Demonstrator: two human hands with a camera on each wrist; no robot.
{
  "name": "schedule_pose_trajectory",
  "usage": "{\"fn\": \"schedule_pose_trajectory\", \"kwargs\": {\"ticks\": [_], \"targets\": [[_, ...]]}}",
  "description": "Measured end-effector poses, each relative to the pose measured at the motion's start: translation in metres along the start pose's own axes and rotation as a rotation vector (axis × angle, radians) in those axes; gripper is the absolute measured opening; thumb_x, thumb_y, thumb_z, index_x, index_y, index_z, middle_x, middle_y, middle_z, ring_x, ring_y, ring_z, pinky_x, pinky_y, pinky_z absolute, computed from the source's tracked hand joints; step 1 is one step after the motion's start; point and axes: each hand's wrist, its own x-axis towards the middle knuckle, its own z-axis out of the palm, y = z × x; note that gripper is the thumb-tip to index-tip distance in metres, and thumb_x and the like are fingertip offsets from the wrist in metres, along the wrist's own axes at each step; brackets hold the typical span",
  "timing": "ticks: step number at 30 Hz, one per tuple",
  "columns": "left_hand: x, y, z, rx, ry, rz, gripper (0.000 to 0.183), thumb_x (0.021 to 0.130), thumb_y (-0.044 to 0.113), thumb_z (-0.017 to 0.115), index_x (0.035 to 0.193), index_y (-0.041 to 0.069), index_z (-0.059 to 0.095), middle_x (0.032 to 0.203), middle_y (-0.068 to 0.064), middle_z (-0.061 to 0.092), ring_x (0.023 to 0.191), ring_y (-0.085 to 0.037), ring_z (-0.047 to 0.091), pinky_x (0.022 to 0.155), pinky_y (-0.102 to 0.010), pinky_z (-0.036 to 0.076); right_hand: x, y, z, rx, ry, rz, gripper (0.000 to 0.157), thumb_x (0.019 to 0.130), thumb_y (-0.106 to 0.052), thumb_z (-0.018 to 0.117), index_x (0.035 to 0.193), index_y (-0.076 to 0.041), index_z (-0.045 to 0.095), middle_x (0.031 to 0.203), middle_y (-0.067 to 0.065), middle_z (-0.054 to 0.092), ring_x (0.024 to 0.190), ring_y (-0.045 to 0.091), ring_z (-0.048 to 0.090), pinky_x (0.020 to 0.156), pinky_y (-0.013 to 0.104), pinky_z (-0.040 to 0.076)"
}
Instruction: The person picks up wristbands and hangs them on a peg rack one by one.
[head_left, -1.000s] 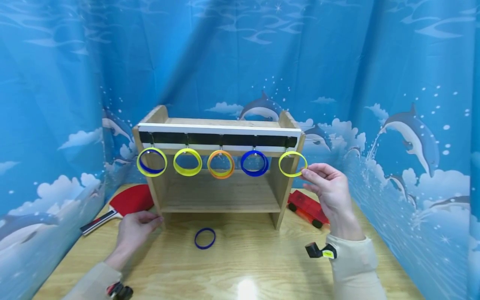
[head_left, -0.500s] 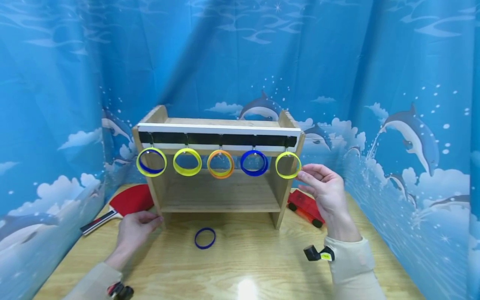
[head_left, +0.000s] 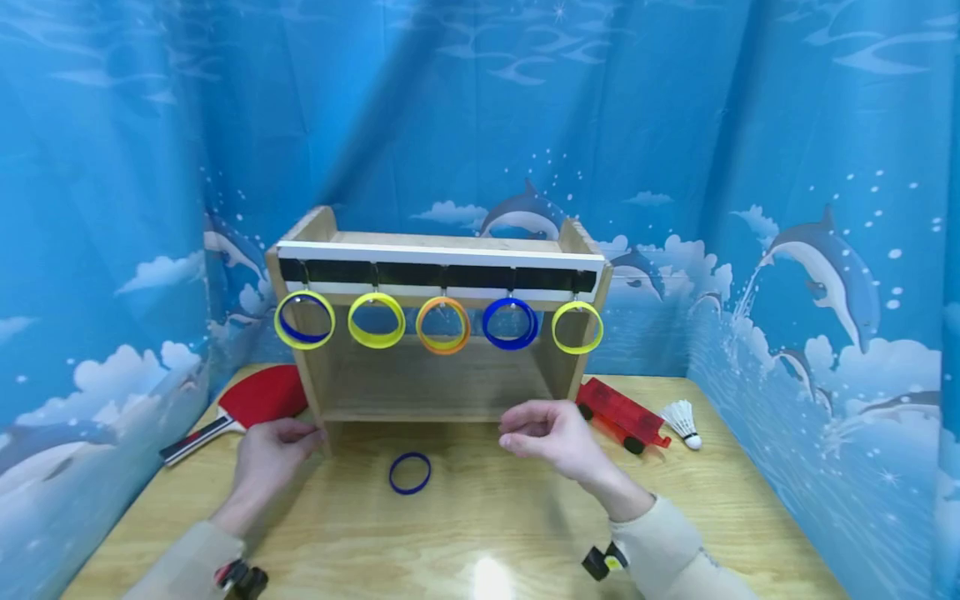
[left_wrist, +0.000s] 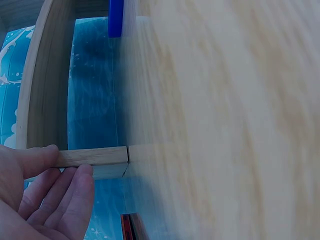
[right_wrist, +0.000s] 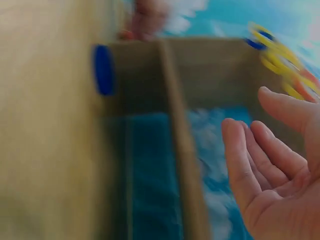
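My left hand [head_left: 270, 463] grips the bottom front of the left side panel [left_wrist: 92, 157] of a wooden shelf [head_left: 442, 400], thumb on one face and fingers on the other. My right hand [head_left: 557, 440] holds nothing; it is in front of the shelf's lower right, fingers loosely bent and thumb apart. A dark blue wristband [head_left: 410, 492] lies flat on the table in front of the shelf, left of that hand. Wristbands hang from a row of hooks: yellow with blue [head_left: 327, 333], yellow [head_left: 377, 341], orange with yellow [head_left: 466, 333], blue [head_left: 529, 333] and, at far right, yellow [head_left: 577, 350].
A red table tennis paddle [head_left: 266, 396] lies left of the shelf on the wooden table [head_left: 480, 533]. To the right are a red toy car [head_left: 618, 412] and a shuttlecock [head_left: 682, 421]. Blue curtains with dolphins [head_left: 465, 125] enclose the back and sides.
My right hand has let go of the rightmost yellow wristband, which now hangs from its hook, and moved down and left. The shuttlecock has come into sight. My left hand keeps its place.
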Motion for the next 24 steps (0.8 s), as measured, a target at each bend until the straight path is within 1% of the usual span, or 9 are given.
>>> {"fn": "schedule_pose_trajectory", "kwargs": {"ticks": [2,4,6,8,12,16,19,21,24], "targets": [[0.000,0.000,0.000,-0.001,0.002,0.004,0.021,0.098,0.023,0.087,0.104,0.003,0.087,0.098,-0.014,0.089,0.086,-0.009,0.074,0.071,-0.024,0.052,0.006,0.007,0.018,-0.100,-0.071,-0.038,0.032,0.093,-0.007,0.088,0.120,0.009,0.079,0.112,0.030,0.083,0.087,0.004,0.080,0.081,0.025,0.066],[0.001,0.000,0.000,-0.004,0.002,0.009,0.022,0.098,0.024,0.087,0.104,0.003,0.087,0.098,-0.014,0.088,0.084,-0.007,0.073,0.070,-0.025,0.051,0.013,0.013,0.035,-0.195,-0.133,-0.085,0.030,0.092,-0.008,0.090,0.117,0.006,0.081,0.108,0.027,0.085,0.087,0.006,0.080,0.081,0.023,0.065],[0.001,0.000,-0.001,-0.008,0.003,0.014,0.023,0.098,0.025,0.087,0.104,0.002,0.087,0.097,-0.014,0.088,0.082,-0.005,0.071,0.069,-0.025,0.051,0.020,0.016,0.050,-0.292,-0.187,-0.120,0.028,0.091,-0.009,0.092,0.115,0.003,0.082,0.106,0.021,0.086,0.087,0.008,0.081,0.081,0.022,0.064],[0.001,0.000,-0.001,-0.007,0.010,0.016,0.022,0.097,0.025,0.087,0.103,0.003,0.087,0.097,-0.013,0.088,0.081,-0.004,0.070,0.069,-0.025,0.050,0.026,0.019,0.065,-0.374,-0.243,-0.152,0.027,0.091,-0.010,0.092,0.113,0.002,0.083,0.106,0.018,0.087,0.087,0.009,0.082,0.082,0.021,0.064],[0.001,0.001,-0.002,-0.004,0.001,0.007,0.022,0.098,0.024,0.086,0.104,0.003,0.087,0.098,-0.013,0.089,0.082,-0.007,0.070,0.071,-0.026,0.050,0.036,0.020,0.093,-0.524,-0.322,-0.205,0.024,0.090,-0.011,0.093,0.110,-0.001,0.084,0.104,0.012,0.088,0.085,0.008,0.082,0.081,0.012,0.059],[0.001,0.003,-0.004,-0.014,-0.023,-0.006,0.024,0.100,0.025,0.085,0.106,0.002,0.086,0.099,-0.014,0.088,0.086,-0.012,0.072,0.072,-0.026,0.051,0.044,0.021,0.114,-0.672,-0.329,-0.298,0.018,0.088,-0.010,0.093,0.104,-0.005,0.085,0.096,0.007,0.088,0.081,0.010,0.083,0.076,0.004,0.051],[0.001,0.004,-0.004,-0.015,-0.025,-0.007,0.024,0.100,0.025,0.085,0.106,0.002,0.086,0.099,-0.014,0.088,0.086,-0.012,0.072,0.072,-0.026,0.051,0.050,0.025,0.124,-0.785,-0.309,-0.357,0.015,0.086,-0.012,0.094,0.099,-0.010,0.086,0.090,0.001,0.087,0.076,0.006,0.079,0.073,0.002,0.048],[0.001,0.003,-0.003,-0.011,-0.021,-0.008,0.023,0.099,0.025,0.085,0.105,0.002,0.086,0.099,-0.014,0.088,0.086,-0.012,0.072,0.072,-0.026,0.050,0.053,0.026,0.128,-0.833,-0.306,-0.366,0.013,0.085,-0.014,0.095,0.096,-0.014,0.087,0.087,-0.003,0.086,0.073,0.001,0.074,0.071,0.003,0.046],[0.000,0.003,-0.003,-0.014,-0.023,-0.009,0.024,0.099,0.025,0.085,0.105,0.002,0.086,0.098,-0.013,0.088,0.085,-0.011,0.071,0.071,-0.026,0.050,0.056,0.029,0.133,-0.881,-0.309,-0.354,0.012,0.084,-0.018,0.096,0.093,-0.018,0.087,0.083,-0.007,0.085,0.070,-0.005,0.065,0.068,0.004,0.044]]}}
